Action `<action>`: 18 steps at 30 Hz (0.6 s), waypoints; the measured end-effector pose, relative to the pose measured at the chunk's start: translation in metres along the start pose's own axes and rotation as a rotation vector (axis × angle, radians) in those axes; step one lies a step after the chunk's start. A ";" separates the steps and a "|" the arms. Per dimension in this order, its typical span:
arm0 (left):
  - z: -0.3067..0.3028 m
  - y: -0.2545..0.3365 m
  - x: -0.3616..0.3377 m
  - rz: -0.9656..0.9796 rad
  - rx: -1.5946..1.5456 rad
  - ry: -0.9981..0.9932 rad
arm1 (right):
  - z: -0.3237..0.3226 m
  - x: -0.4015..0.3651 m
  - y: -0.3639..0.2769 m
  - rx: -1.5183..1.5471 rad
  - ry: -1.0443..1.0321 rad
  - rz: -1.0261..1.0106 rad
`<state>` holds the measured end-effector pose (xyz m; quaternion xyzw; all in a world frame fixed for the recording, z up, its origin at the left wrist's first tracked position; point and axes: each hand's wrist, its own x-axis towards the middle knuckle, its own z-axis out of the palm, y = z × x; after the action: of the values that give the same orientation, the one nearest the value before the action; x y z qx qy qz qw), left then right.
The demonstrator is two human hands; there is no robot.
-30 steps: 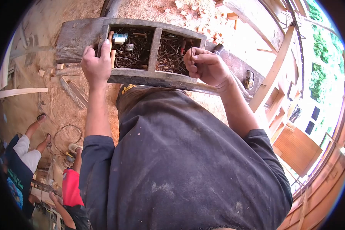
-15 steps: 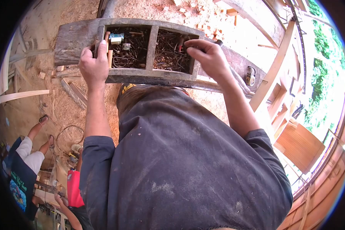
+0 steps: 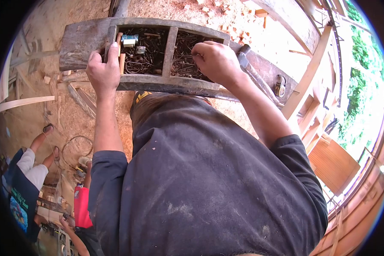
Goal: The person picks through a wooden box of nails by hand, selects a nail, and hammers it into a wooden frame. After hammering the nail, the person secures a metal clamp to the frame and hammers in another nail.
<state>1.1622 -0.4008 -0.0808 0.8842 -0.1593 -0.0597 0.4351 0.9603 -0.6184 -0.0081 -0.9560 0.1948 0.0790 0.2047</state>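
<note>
A weathered wooden box with two open compartments lies across the top of the head view. My left hand is closed around its left end wall, thumb on top. Rusty nails fill much of both compartments. A small blue-and-white item and a small pale cup-like piece rest on the left heap. Over the right compartment, my right hand is curled, its fingertips pinched together near the nails. Whatever they hold is too small or hidden to make out.
Right of the box lie a hammer and a round dark gauge-like object on a board. A long plank slants beyond them. Wood shavings and offcuts cover the ground. Two other people are at lower left.
My right hand has moved left, from the box's right end to over the right compartment, uncovering the hammer head. My left hand keeps its hold on the end wall.
</note>
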 end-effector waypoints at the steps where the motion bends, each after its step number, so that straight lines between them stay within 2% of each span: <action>1: -0.001 0.002 0.000 -0.010 0.008 -0.009 | -0.002 -0.001 0.001 0.067 0.023 0.019; 4: 0.000 0.001 0.000 -0.008 0.023 -0.001 | -0.006 -0.006 -0.003 0.170 0.015 0.087; 7: 0.001 -0.002 0.000 0.001 0.017 0.016 | 0.000 -0.013 -0.007 0.114 -0.094 0.020; 12: 0.002 -0.004 0.001 -0.017 0.030 0.002 | 0.006 -0.012 -0.010 0.043 -0.149 -0.019; 14: 0.003 -0.005 0.001 0.010 0.023 0.024 | 0.003 -0.010 -0.009 0.122 -0.035 0.036; 15: 0.003 -0.004 0.001 0.010 0.023 0.023 | -0.002 -0.008 -0.011 0.123 -0.035 0.037; 17: 0.000 0.002 0.000 -0.008 0.022 0.009 | -0.015 -0.003 -0.014 0.183 -0.074 0.257; 18: 0.000 0.003 0.000 -0.008 0.022 0.008 | -0.014 -0.004 -0.013 0.183 -0.074 0.258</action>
<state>1.1614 -0.4021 -0.0785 0.8898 -0.1548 -0.0561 0.4256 0.9629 -0.6122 0.0106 -0.8967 0.3148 0.1216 0.2863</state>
